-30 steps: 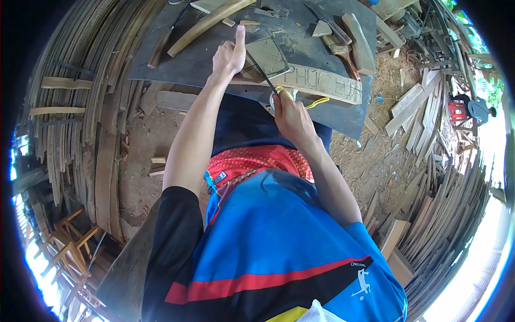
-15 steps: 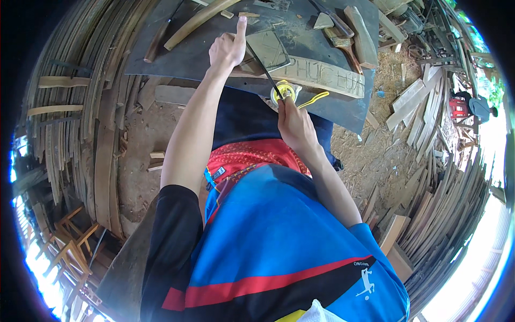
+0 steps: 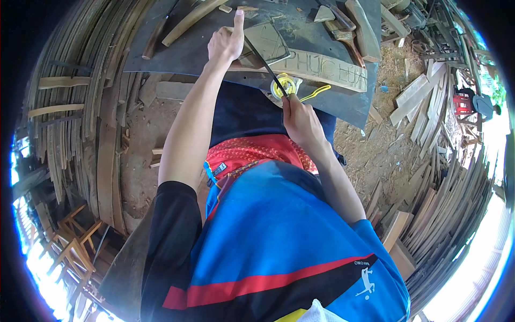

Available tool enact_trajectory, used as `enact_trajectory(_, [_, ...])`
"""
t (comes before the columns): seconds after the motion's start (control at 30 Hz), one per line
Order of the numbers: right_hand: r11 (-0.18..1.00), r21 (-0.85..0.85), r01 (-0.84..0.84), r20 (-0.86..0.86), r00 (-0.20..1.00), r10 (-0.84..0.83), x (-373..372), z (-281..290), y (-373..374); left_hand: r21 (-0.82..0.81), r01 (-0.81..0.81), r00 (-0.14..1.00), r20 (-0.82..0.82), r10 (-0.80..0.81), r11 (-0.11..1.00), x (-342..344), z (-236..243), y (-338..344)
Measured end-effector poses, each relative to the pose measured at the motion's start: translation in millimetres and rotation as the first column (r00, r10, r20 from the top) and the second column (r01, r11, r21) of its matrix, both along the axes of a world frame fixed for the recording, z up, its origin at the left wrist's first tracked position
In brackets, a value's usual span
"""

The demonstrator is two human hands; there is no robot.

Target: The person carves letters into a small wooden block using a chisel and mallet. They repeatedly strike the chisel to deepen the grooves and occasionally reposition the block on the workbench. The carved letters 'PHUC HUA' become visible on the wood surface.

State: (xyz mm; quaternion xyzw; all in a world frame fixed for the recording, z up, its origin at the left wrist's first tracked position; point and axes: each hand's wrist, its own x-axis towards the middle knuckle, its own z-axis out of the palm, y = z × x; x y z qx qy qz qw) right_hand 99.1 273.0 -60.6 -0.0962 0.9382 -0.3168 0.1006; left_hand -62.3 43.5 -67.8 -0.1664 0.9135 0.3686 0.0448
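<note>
Between my two hands runs a long, thin, dark bar-shaped tool (image 3: 264, 62), slanting down from left to right above the table's near edge. My left hand (image 3: 225, 44) is closed at its far end with the thumb sticking up. Around the near end my right hand (image 3: 301, 119) is wrapped. Beneath and beside the tool lies a long wooden board (image 3: 322, 68) with letters marked on it. A flat grey-brown, dark-edged piece (image 3: 267, 44) rests by the board. Just beyond my right hand sits a round yellow item (image 3: 284, 85) with a yellow strap (image 3: 315, 93).
The dark tabletop (image 3: 177, 59) also carries a curved wooden piece (image 3: 193, 21), a wooden-handled brush (image 3: 348, 45) and a wood block (image 3: 362, 31). Stacked planks (image 3: 80, 107) stand at the left. More boards (image 3: 421, 96) lie on the floor at the right.
The tool and both hands have shifted only slightly, the left hand a little farther away and the right a little to the right. The grip of both hands stays the same.
</note>
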Motion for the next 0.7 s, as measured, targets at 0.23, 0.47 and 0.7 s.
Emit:
enact_trajectory(0.23, [0.999, 0.026, 0.025, 0.041, 0.999, -0.026, 22.3, 1.6, 18.4, 0.025, 0.001, 1.000, -0.028, -0.001, 1.000, -5.4, -14.8, -1.9])
enact_trajectory(0.47, [0.999, 0.035, 0.025, -0.001, 1.000, -0.025, 14.8, -5.4, 11.2, 0.062, -0.050, 0.999, 0.016, 0.049, 0.997, -11.0, -23.3, -6.8])
enact_trajectory(0.7, [0.999, 0.048, -0.008, -0.032, 0.999, 0.010, 20.7, -5.9, 20.0, 0.034, 0.008, 0.999, 0.034, -0.009, 0.999, -9.3, -18.3, -8.4])
